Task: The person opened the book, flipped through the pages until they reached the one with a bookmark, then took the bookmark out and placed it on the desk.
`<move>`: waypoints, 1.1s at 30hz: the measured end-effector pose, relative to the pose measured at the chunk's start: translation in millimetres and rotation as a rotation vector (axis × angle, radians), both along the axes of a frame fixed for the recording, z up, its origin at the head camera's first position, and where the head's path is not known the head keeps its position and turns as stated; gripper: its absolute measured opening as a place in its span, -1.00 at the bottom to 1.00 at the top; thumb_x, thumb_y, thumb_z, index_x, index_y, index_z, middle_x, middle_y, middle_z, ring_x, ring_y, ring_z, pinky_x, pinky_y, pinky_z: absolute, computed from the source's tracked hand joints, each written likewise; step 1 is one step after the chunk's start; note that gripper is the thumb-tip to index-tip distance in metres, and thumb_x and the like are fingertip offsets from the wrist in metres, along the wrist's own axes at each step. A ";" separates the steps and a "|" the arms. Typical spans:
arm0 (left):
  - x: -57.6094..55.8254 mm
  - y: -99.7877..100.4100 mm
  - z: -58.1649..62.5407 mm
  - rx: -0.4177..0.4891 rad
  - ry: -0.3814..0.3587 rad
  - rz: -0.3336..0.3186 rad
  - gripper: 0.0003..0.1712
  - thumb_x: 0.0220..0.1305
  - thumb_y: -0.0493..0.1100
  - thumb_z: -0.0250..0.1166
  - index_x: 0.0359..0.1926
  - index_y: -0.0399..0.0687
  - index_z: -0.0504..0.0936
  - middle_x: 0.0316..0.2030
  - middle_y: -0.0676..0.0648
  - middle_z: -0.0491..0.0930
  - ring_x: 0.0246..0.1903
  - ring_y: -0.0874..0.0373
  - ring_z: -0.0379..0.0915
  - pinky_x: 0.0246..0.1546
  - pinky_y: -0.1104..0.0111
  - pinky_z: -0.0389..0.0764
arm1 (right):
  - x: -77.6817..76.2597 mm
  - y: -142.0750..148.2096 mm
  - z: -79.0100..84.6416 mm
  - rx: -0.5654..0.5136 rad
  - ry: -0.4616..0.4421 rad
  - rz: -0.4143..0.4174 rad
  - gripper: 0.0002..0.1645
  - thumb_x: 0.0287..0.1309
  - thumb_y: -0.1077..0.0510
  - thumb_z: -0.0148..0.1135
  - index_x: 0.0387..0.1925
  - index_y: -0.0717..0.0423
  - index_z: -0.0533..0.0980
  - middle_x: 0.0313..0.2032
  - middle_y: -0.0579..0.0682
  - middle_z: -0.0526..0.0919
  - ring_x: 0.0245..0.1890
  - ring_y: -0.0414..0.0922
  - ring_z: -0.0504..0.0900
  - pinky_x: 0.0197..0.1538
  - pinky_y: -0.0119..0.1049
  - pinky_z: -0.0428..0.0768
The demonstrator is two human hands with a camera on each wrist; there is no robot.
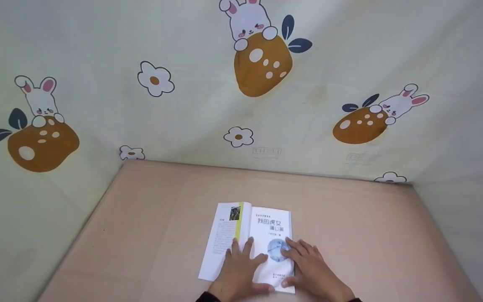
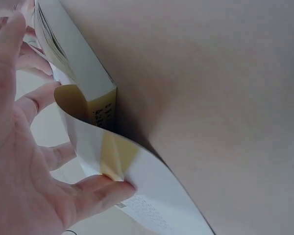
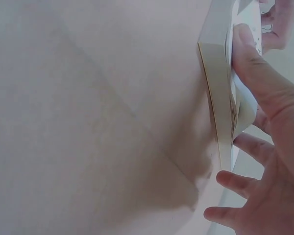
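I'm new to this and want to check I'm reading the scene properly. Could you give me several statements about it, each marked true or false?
1. A white-paged paperback book lies open on the flat beige tabletop. True.
2. The bare left hand is lifted clear of the book. False: the left hand touches it.
3. In the head view, the bare right hand partly covers the round blue printed picture. True.
4. The narrow yellow stripe is on the right-hand page. False: the yellow stripe is on the open book's left-hand side.
5. The cream backdrop carries printed white rabbits and white flowers. True.
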State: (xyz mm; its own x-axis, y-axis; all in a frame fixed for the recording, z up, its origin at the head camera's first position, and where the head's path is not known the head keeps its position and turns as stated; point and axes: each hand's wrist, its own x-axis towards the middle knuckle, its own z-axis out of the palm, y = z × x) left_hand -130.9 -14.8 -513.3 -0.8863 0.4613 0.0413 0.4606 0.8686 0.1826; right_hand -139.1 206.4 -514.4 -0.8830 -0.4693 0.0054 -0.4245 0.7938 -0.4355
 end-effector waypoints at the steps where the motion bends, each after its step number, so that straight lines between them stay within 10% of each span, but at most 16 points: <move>1: -0.2 -0.4 -0.1 -0.003 -0.003 -0.004 -0.11 -0.22 0.60 0.17 0.12 0.29 0.51 0.25 -0.27 0.28 0.11 -0.51 0.21 -0.08 -0.17 0.49 | 0.1 -0.5 -0.4 -0.001 0.014 0.001 -0.04 -0.24 -0.40 0.24 0.15 0.11 0.43 0.29 0.18 0.31 0.25 0.36 0.22 0.13 0.47 0.11; 15: -2.5 5.7 -5.9 -0.075 0.132 0.022 -0.51 0.09 0.36 0.08 -0.03 0.31 0.55 0.13 -0.22 0.44 0.03 -0.45 0.35 -0.19 -0.07 0.58 | -2.6 -5.9 -0.9 -0.030 0.006 -0.046 -0.23 -0.11 -0.29 0.26 0.05 0.12 0.47 0.25 0.21 0.36 0.22 0.23 0.33 0.12 0.43 0.18; 24: -1.4 6.8 -10.5 -0.058 0.227 0.030 -0.68 0.16 0.20 0.20 -0.10 0.28 0.57 0.08 -0.22 0.48 -0.03 -0.43 0.40 -0.25 -0.05 0.61 | -2.1 -7.9 -5.2 -0.032 -0.072 -0.158 0.25 -0.27 -0.33 0.32 0.37 0.21 0.07 0.33 0.22 0.25 0.30 0.24 0.22 0.21 0.42 0.04; 33: -3.7 3.3 -5.9 0.113 0.053 0.080 -0.69 0.25 0.01 0.17 -0.02 0.06 0.50 0.07 -0.20 0.48 0.04 -0.43 0.36 -0.11 -0.07 0.56 | -1.5 -8.1 -6.9 -0.044 -0.107 -0.205 0.39 -0.32 -0.35 0.33 0.37 0.39 -0.03 0.40 0.32 -0.01 0.37 0.34 -0.07 0.29 0.37 -0.12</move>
State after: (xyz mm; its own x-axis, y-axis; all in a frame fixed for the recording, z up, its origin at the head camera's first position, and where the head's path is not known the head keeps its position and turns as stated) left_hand -134.6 -11.4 -519.2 -0.9153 0.3789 0.1364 0.4021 0.8784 0.2584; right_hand -140.7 198.3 -521.3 -0.9564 -0.2817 -0.0770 -0.2061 0.8380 -0.5052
